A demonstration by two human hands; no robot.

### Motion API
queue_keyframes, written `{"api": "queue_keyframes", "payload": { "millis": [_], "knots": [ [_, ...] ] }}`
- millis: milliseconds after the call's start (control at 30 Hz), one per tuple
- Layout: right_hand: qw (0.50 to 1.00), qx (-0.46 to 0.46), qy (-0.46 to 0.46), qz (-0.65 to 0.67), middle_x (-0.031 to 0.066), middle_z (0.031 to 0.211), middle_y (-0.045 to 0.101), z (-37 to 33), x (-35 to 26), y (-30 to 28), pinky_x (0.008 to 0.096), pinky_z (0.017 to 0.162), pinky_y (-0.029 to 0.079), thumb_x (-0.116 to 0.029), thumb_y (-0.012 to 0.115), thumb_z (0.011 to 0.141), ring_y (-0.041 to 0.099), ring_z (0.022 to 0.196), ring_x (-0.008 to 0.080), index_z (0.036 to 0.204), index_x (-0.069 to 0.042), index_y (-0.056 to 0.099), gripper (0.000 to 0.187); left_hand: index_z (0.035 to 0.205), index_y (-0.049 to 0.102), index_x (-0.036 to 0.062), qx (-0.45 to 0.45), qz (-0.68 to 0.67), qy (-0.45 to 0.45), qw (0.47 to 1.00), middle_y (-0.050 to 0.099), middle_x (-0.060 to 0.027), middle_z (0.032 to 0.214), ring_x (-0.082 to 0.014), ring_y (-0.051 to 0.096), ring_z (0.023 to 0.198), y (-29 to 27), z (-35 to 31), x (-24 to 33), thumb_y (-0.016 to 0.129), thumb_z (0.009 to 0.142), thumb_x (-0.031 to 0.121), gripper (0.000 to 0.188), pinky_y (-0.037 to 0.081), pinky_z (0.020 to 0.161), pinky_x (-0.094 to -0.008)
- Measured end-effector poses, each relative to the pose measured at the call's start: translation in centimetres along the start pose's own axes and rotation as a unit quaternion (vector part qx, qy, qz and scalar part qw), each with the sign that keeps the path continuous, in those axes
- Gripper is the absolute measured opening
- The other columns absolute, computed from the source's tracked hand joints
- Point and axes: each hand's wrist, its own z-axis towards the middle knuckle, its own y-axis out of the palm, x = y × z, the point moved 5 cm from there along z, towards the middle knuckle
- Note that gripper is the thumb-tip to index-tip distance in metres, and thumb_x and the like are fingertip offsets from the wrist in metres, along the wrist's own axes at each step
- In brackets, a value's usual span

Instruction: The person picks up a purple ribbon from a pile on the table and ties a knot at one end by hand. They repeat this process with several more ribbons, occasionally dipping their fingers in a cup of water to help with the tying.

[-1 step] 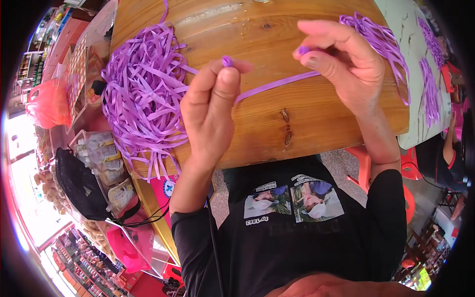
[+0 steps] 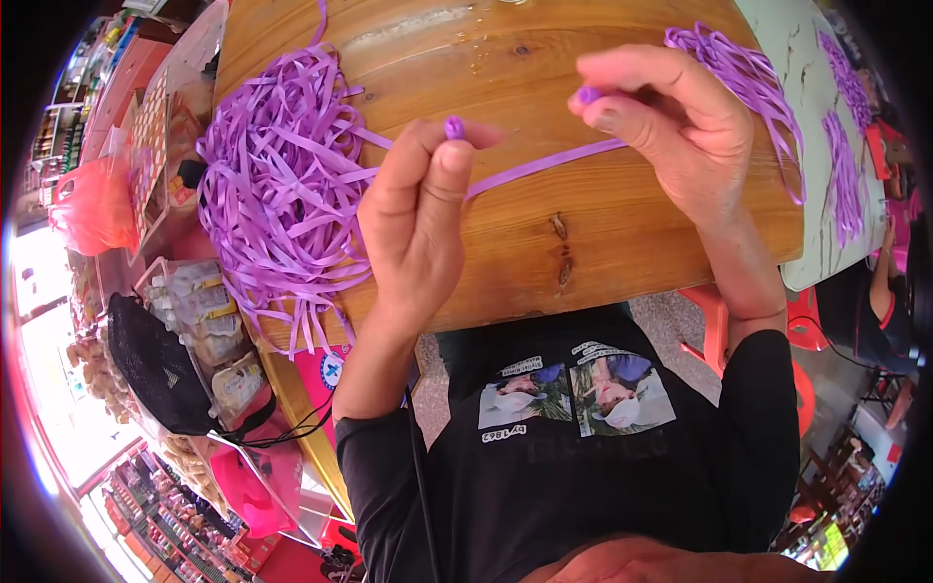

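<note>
My left hand is closed, thumb against the forefinger, on a small looped end of purple ribbon that pokes up between them. Across from it, my right hand pinches another bit of purple ribbon at its thumb and curled fingers. Low between the hands runs a flat strip of ribbon, over the wooden table. Left of my left hand lies a big tangled heap of the same ribbon. How the strip joins the pinched ends is hidden by my fingers.
A looser ribbon bundle lies at the table's far right. More ribbon bundles rest on a pale marbled surface beyond. Along the left edge stand a black mesh bag, clear bottles and a red plastic bag.
My left hand has shifted slightly to the right with its ribbon loop. My right hand has moved a little left, and its fingertips have come slightly lower. The ribbon heaps stay put.
</note>
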Motion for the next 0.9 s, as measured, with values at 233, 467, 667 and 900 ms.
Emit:
{"api": "queue_keyframes", "payload": {
  "millis": [233,467,667,900],
  "knots": [
    [0.995,-0.073,-0.074,-0.01,0.0128,0.085,0.063,1.1,-0.7,2.3,0.0244,0.062,0.047,0.006,0.066,0.076,0.06,0.076,0.0175,0.096,0.006,0.064,0.02,0.089,0.062,-0.0012,-0.03,0.196,0.198,0.96,0.049,-0.0047,0.07,-0.0141,0.043,0.061,0.7,0.3,0.8,0.057,0.089,0.005,0.008,0.036,0.055,-0.0253],
    [0.996,-0.065,-0.054,0.006,0.0131,0.086,0.062,0.6,0.2,2.8,0.0245,0.061,0.047,0.005,0.069,0.074,0.059,0.073,0.0173,0.093,0.006,0.065,0.019,0.085,0.06,-0.0018,-0.028,0.161,0.284,0.945,0.056,-0.008,0.067,-0.0175,0.045,0.053,0.6,0.2,-0.1,0.06,0.087,0.006,0.008,0.036,0.047,-0.0277],
    [0.996,-0.066,-0.017,0.06,0.0107,0.083,0.06,0.2,1.4,3.2,0.024,0.06,0.045,0.005,0.068,0.074,0.057,0.072,0.0159,0.094,0.004,0.066,0.02,0.084,0.06,-0.0014,-0.054,0.158,0.263,0.95,0.056,-0.0083,0.066,-0.0184,0.049,0.053,0.7,0.1,-0.8,0.06,0.087,0.007,0.009,0.037,0.047,-0.0266],
    [0.995,-0.089,-0.02,0.027,0.0093,0.082,0.059,0.1,2.0,3.3,0.0244,0.059,0.044,0.004,0.067,0.076,0.056,0.071,0.0152,0.093,0.004,0.066,0.018,0.085,0.061,-0.0002,-0.091,0.141,0.238,0.957,0.058,-0.0077,0.068,-0.0193,0.052,0.055,1.0,0.5,-1.4,0.06,0.088,0.011,0.011,0.04,0.05,-0.0281]
  ]
}}
